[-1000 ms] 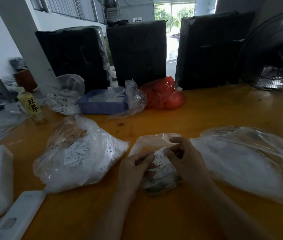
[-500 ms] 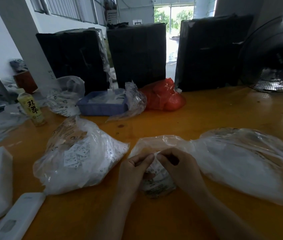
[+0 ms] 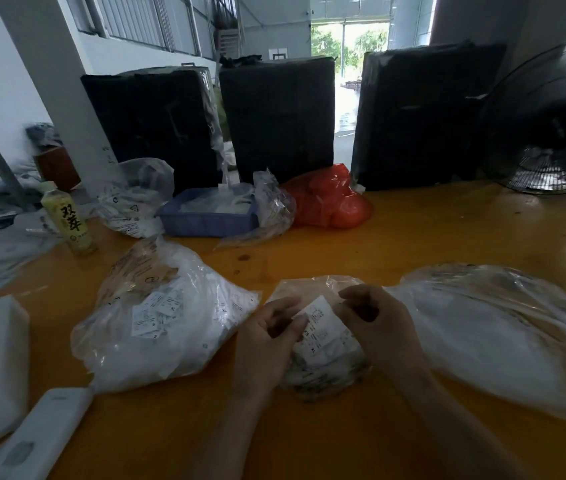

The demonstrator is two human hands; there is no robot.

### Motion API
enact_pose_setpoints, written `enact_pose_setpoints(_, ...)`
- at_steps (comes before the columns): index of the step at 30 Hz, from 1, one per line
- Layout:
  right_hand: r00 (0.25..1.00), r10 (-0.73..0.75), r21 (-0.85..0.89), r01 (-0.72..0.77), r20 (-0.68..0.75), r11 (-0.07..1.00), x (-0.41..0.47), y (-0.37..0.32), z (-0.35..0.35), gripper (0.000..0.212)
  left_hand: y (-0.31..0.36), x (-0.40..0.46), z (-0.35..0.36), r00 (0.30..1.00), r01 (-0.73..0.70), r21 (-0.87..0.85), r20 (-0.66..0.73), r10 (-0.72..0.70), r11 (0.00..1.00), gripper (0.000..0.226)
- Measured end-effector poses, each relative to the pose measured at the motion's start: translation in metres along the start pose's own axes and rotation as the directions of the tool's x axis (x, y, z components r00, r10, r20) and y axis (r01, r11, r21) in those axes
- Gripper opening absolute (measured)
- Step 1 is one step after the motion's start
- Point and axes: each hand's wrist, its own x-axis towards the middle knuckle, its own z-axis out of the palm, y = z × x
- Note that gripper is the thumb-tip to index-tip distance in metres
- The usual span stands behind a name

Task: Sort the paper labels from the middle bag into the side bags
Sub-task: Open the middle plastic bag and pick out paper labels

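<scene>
Your hands over the small clear middle bag point(image 3: 323, 372).
Left hand point(image 3: 267, 336) and right hand point(image 3: 376, 323), fingers curled, pinch white paper labels point(image 3: 319, 318) above it.

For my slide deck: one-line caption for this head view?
Both hands, left hand and right hand, pinch paper labels over the middle bag between two side bags.

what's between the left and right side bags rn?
In the head view, the middle bag lies between the left bag and right bag, with the left hand and right hand pinching a paper label over it.
</scene>
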Motion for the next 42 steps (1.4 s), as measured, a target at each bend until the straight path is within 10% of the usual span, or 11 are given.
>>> enact_pose_setpoints(3, 1.000, 0.015, -0.199, -0.021, -0.027, 0.980, 0.008, -0.003, -0.022, 0.010, 0.023, -0.004, -0.020, 0.968, -0.163, 0.203, -0.156, 0.196, 0.966, 0.036)
enact_pose_setpoints(6, 1.000, 0.012, -0.546, -0.007, 0.006, 0.838, 0.015, 0.000, -0.056, 0.002, 0.045, 0.004, -0.066, 0.763, -0.295, 0.514, -0.381, 0.522, 0.806, 0.034)
enact_pose_setpoints(9, 0.996, 0.092, -0.812, -0.069, -0.019, 0.580, 0.018, 0.019, -0.092, 0.025, 0.050, 0.014, -0.116, 0.650, -0.121, 0.660, -0.512, 0.562, 0.741, 0.028)
enact_pose_setpoints(15, 0.967, 0.244, -0.947, -0.143, -0.072, 0.287, 0.025, 0.047, -0.123, 0.014, 0.029, 0.036, -0.148, 0.862, 0.227, 0.761, -0.447, 0.238, 0.608, 0.025)
enact_pose_setpoints(21, 0.967, 0.253, -0.962, -0.098, -0.031, 0.256, 0.025, 0.049, -0.116, 0.023, 0.030, 0.047, -0.128, 0.924, -0.019, 0.920, -0.133, 0.357, 0.393, 0.018)
enact_pose_setpoints(27, 0.986, 0.150, -0.924, -0.127, -0.076, 0.362, 0.017, 0.038, -0.111, 0.031, 0.034, 0.039, -0.117, 0.801, 0.072, 0.879, -0.332, 0.498, 0.470, 0.034)
enact_pose_setpoints(30, 0.996, 0.045, -0.866, -0.091, -0.079, 0.492, 0.011, 0.027, -0.101, 0.035, 0.042, 0.025, -0.086, 0.684, -0.097, 0.856, -0.313, 0.659, 0.508, 0.022)
enact_pose_setpoints(33, 0.996, -0.065, -0.757, -0.006, -0.063, 0.654, 0.009, 0.010, -0.084, 0.022, 0.044, 0.010, -0.048, 0.716, -0.345, 0.737, -0.193, 0.671, 0.581, 0.016)
enact_pose_setpoints(37, 0.997, -0.076, -0.474, 0.055, -0.025, 0.879, 0.016, -0.006, -0.061, 0.023, 0.041, -0.001, -0.010, 0.963, -0.261, 0.373, 0.042, 0.265, 0.891, 0.012)
enact_pose_setpoints(42, 0.974, 0.050, -0.135, -0.020, 0.221, 0.991, 0.026, -0.013, -0.030, 0.028, 0.017, -0.003, 0.019, 0.969, 0.077, 0.082, 0.227, -0.094, 0.994, 0.044)
